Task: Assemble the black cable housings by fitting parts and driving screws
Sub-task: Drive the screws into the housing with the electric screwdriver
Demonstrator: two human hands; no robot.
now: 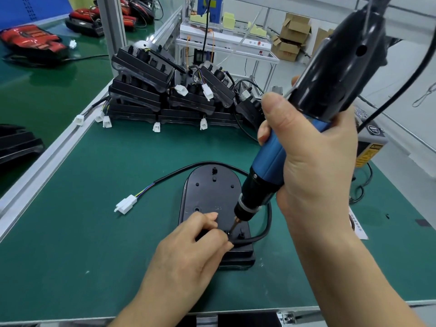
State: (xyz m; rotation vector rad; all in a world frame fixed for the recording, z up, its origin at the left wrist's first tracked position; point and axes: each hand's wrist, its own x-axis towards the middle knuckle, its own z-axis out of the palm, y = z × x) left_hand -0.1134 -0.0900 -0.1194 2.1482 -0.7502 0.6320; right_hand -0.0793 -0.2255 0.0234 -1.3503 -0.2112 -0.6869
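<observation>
Fingers of the right hand (316, 175) wrap the screwdriver (266, 166), its bit on the near end of the housing (212, 192); left hand (188, 253) fingers pinch the cable (264, 230) beside it.

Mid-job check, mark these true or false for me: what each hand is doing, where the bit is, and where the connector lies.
1. The right hand grips the screwdriver. True.
2. The bit points at the housing's far end. False: it meets the near end.
3. The white connector lies on the mat, left of the housing. True.
4. The left hand lies flat on the mat. False: it is on the housing beside the bit.
</observation>
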